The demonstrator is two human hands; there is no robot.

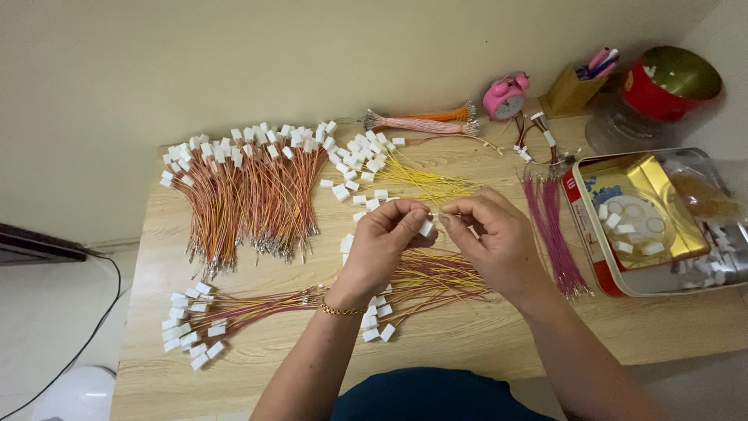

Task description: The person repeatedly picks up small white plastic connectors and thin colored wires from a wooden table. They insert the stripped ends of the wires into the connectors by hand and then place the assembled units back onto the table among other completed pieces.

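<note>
My left hand pinches a small white plastic connector above the middle of the wooden table. My right hand holds a thin wire end pressed against that connector. A gold bracelet sits on my left wrist. Under my hands lies a bundle of red and yellow wires with white connectors. Loose white connectors lie just beyond my hands.
Big bundles of finished wires with connectors lie at the far left, another bundle at the near left. Pink wires lie beside a red and gold tin holding connectors. A pink alarm clock, pen holder and jar stand at the back.
</note>
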